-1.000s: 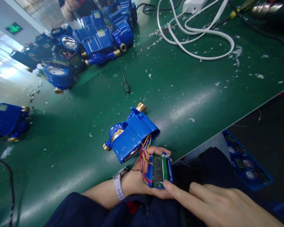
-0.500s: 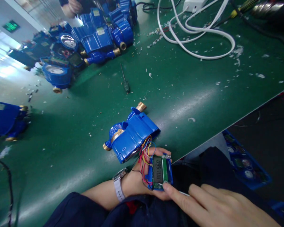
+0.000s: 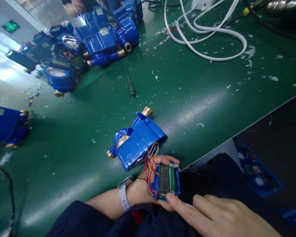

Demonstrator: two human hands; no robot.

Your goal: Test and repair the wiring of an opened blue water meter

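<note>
Now, line by line:
Change: right hand (image 3: 227, 215) closer in than a second ago; forefinger tip now pressed on the near edge of the display board (image 3: 167, 180), no longer just short of it.
Readout: digits on the screen different from a second ago; suggests a press or a probe that steps the display.
Meaning: seems a check of the board, mid-way, wires (image 3: 151, 161) not yet undone.
Left hand (image 3: 148, 184): palm up, grip clenched loosely round the display board, thumb along its far end.
Right grip: mostly released, forefinger out; thin pale sliver under the finger, too small to name.
Board's place: in the left palm at the near edge of the green surface (image 3: 199, 95), tied by wires to the blue meter (image 3: 135, 141) just beside.
Further off: screwdriver (image 3: 130, 86), white cable (image 3: 207, 36), heap of meters (image 3: 93, 39).
</note>
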